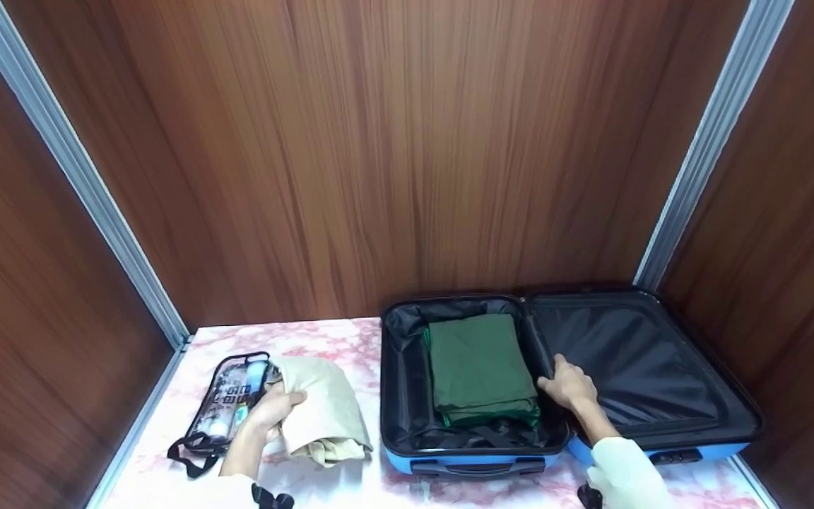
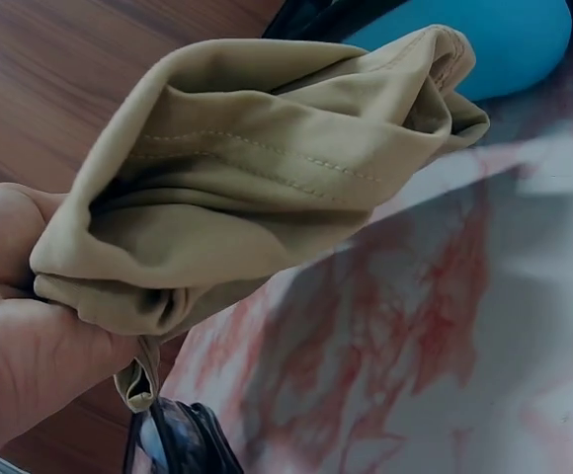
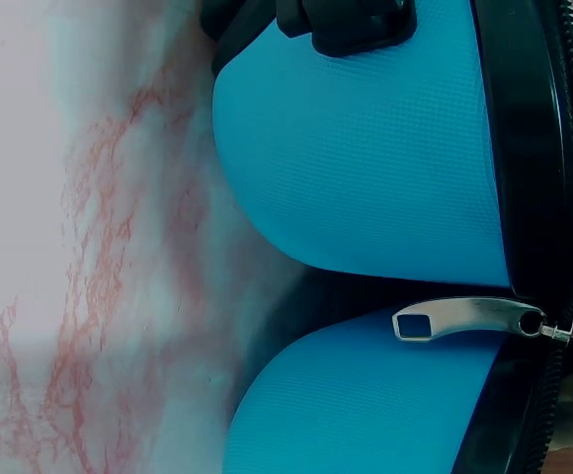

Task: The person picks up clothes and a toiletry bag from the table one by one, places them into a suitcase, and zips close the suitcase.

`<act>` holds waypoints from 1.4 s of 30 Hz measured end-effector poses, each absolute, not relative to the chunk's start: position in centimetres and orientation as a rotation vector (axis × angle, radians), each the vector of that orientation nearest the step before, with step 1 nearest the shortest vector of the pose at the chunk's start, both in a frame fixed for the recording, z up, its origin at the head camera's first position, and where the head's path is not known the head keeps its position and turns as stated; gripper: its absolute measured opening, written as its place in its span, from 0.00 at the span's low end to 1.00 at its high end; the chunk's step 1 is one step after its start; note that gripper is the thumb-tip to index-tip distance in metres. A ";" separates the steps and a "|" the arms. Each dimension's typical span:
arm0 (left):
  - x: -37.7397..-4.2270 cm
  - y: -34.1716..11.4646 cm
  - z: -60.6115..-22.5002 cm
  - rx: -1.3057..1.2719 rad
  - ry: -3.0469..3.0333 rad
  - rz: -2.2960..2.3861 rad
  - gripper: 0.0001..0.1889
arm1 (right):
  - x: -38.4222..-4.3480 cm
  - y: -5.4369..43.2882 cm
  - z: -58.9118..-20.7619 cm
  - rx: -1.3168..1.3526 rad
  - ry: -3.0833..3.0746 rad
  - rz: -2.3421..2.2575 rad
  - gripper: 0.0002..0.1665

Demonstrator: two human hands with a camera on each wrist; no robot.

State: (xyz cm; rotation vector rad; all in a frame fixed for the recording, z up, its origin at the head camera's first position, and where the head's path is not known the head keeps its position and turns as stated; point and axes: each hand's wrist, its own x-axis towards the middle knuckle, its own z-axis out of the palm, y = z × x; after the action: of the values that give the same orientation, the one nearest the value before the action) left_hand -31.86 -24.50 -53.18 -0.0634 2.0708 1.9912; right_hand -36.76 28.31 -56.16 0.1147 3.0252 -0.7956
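Note:
My left hand (image 1: pixel 274 410) grips a folded beige garment (image 1: pixel 322 406) by its left side, thumb on top. In the left wrist view, the garment (image 2: pixel 237 178) shows stitched seams and layered folds, and a shadow falls on the tabletop beyond it. My right hand (image 1: pixel 571 385) holds the inner rim of the open blue suitcase (image 1: pixel 474 459), where its two halves meet. Folded dark green clothes (image 1: pixel 481 360) lie stacked in the suitcase's left half. Mostly hidden in the right wrist view, that hand is near a metal zipper pull (image 3: pixel 469 319) between the blue shells.
A clear toiletry bag (image 1: pixel 227 396) with black trim and bottles inside lies left of the garment. The suitcase's right half (image 1: pixel 633 360) lies open beside the right wall. Wood-grain panels (image 1: pixel 407 155) enclose the pink-and-white marbled table (image 1: pixel 336 332).

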 end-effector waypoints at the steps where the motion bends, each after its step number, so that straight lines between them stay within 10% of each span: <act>1: -31.9 -24.5 -53.0 -0.056 2.068 1.990 0.19 | -36.7 28.3 -56.2 0.118 3.025 -0.797 0.39; 42: -31.6 -22.5 -46.6 0.130 2.043 2.012 0.16 | -36.7 28.3 -56.2 0.116 3.018 -0.811 0.40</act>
State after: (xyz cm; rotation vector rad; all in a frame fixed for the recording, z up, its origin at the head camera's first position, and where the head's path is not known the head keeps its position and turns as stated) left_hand -31.60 -22.55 -46.57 0.1301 2.0432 2.0123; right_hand -36.70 28.34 -56.16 0.1159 3.0180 -0.8110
